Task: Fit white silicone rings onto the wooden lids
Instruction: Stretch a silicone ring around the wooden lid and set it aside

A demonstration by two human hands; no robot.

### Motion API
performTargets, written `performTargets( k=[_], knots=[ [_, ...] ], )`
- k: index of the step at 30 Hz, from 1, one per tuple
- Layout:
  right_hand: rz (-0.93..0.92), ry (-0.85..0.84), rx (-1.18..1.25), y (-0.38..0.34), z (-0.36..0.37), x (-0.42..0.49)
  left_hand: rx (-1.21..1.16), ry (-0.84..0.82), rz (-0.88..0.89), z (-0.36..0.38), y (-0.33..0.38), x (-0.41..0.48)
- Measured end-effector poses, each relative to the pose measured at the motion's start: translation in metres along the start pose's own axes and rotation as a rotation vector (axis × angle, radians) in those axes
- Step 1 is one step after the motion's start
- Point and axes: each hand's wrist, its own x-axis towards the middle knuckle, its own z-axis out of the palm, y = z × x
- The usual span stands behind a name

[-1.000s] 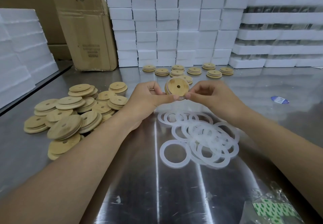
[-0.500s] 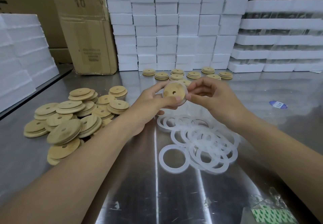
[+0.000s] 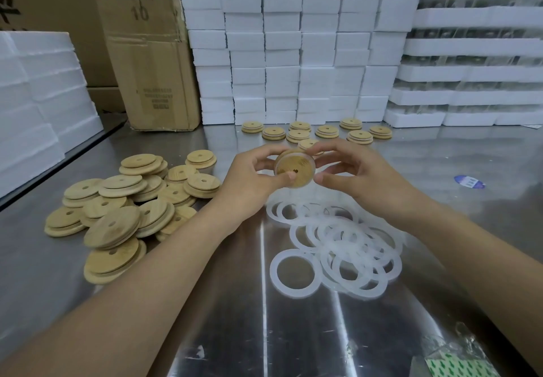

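Fig.: my hands over the steel bench (image 3: 205, 303). Left hand (image 3: 249, 179) and right hand (image 3: 352, 176) both grip one lid (image 3: 295, 170) at chest-front, held up off the bench, tilted w/ its face toward me; fingers curled round the rim, left thumb near the centre hole. A white ring (image 3: 311, 162) sits around the lid's edge; can't tell if fully seated. Loose rings (image 3: 338, 247) lie heaped just below the hands. Bare lids (image 3: 126, 209) piled at left. Small lid stacks (image 3: 323, 131) in a row at the back, near foam blocks (image 3: 293, 47) and a carton (image 3: 152, 62).
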Motion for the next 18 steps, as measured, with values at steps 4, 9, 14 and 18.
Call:
performTargets(
  k=[4,9,14,18],
  knots=[
    [-0.008,-0.059,-0.056,-0.002,0.006,-0.002,-0.026,0.009,0.006,0.001,-0.006,0.0],
    [0.092,0.025,0.008,-0.003,0.008,0.001,-0.049,0.026,-0.018,0.002,-0.01,0.0],
    [0.313,0.056,-0.077,0.007,0.004,0.004,-0.105,0.055,-0.079,0.001,-0.009,0.0],
    [0.331,-0.048,-0.15,0.011,0.007,0.0,-0.177,0.065,-0.146,-0.003,-0.008,0.0]
  ],
)
